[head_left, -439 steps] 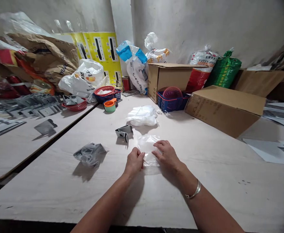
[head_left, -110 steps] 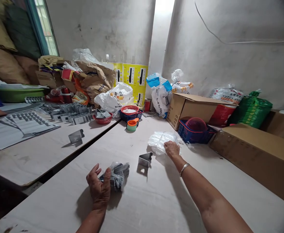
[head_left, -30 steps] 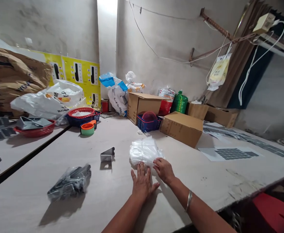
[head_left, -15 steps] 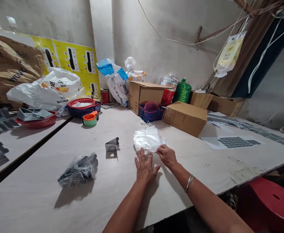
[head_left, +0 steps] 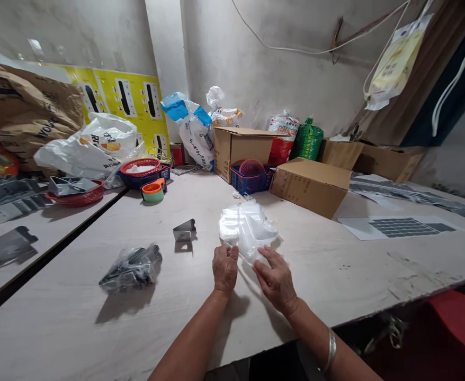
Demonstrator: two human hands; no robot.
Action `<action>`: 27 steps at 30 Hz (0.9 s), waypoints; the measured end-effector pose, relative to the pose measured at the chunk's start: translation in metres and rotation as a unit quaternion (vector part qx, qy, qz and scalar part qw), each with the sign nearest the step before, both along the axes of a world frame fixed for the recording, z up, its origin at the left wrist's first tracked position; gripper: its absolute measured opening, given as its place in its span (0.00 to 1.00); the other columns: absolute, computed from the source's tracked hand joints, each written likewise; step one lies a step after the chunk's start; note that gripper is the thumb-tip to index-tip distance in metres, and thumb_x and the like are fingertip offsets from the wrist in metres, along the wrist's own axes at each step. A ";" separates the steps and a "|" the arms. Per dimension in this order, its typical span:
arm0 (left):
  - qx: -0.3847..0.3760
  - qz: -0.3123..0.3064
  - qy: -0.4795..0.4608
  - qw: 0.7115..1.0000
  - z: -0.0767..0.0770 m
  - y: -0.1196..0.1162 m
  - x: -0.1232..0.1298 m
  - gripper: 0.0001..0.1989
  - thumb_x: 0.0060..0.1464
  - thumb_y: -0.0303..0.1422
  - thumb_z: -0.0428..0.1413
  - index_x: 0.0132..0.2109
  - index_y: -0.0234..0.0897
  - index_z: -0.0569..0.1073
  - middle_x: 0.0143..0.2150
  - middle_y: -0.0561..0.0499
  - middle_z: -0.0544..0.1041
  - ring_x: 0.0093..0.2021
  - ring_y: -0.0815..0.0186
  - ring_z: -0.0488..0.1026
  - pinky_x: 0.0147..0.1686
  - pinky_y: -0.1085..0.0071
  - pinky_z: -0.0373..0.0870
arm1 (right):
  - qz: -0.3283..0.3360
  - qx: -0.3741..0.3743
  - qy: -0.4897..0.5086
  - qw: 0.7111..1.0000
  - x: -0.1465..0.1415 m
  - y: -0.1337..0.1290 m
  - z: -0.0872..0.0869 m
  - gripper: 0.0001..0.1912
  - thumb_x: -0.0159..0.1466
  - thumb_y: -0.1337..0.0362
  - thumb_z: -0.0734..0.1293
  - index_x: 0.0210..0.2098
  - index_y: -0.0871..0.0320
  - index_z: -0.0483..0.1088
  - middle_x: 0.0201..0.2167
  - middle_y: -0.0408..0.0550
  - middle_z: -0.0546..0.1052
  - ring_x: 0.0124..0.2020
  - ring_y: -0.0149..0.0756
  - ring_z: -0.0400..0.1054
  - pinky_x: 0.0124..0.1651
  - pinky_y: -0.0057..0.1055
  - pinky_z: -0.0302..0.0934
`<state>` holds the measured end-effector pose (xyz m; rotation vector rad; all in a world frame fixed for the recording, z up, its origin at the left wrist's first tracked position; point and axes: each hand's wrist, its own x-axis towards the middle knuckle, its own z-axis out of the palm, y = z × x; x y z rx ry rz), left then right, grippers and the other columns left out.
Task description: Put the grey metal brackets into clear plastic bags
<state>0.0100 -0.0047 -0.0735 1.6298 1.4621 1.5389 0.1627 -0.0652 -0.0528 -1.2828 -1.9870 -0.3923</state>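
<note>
A stack of clear plastic bags (head_left: 232, 219) lies on the pale table in front of me. One plastic bag (head_left: 252, 238) is drawn up from it toward me, its near edge between my hands. My left hand (head_left: 225, 270) is closed in a pinch at the bag's left edge. On the right side, my right hand (head_left: 276, 278) has its bent fingers and thumb on the same bag. To the left stands a small grey metal bracket (head_left: 183, 231). Nearer me sits a clear bag packed with dark parts (head_left: 131, 269).
Cardboard boxes (head_left: 312, 185) and a blue basket (head_left: 252, 182) stand behind the stack. An orange-and-green tape roll (head_left: 153, 192) and a red basket of brackets (head_left: 75, 194) are at left. Printed sheets (head_left: 399, 227) lie at right. A dark gap (head_left: 53, 246) splits the tabletop.
My left hand has gone from flat fingers on the stack to a pinch. My right hand has moved slightly right and nearer, and one bag has been pulled up from the stack.
</note>
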 end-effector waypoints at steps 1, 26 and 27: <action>-0.014 -0.017 -0.027 0.999 0.001 0.000 0.001 0.13 0.53 0.43 0.48 0.35 0.37 0.66 0.32 0.51 0.67 0.34 0.66 0.67 0.40 0.65 0.67 | 0.018 -0.002 0.006 1.000 -0.001 -0.005 -0.002 0.11 0.61 0.67 0.60 0.38 0.54 0.72 0.52 0.51 0.67 0.58 0.44 0.55 0.55 0.44 0.56; -0.105 0.071 -0.023 0.992 -0.001 -0.046 -0.076 0.17 0.39 0.29 0.51 0.41 0.37 0.64 0.24 0.58 0.66 0.22 0.70 0.65 0.25 0.73 0.62 | -0.070 -0.196 -0.067 0.976 -0.004 -0.001 -0.009 0.11 0.60 0.58 0.63 0.40 0.55 0.70 0.39 0.51 0.72 0.42 0.43 0.62 0.42 0.36 0.53; -0.103 0.075 -0.012 0.992 -0.001 -0.050 -0.081 0.16 0.39 0.29 0.51 0.41 0.37 0.65 0.24 0.58 0.66 0.22 0.70 0.65 0.25 0.73 0.62 | -0.078 -0.196 -0.067 0.975 -0.002 0.000 -0.010 0.10 0.60 0.58 0.62 0.39 0.55 0.70 0.38 0.50 0.72 0.42 0.43 0.62 0.42 0.36 0.53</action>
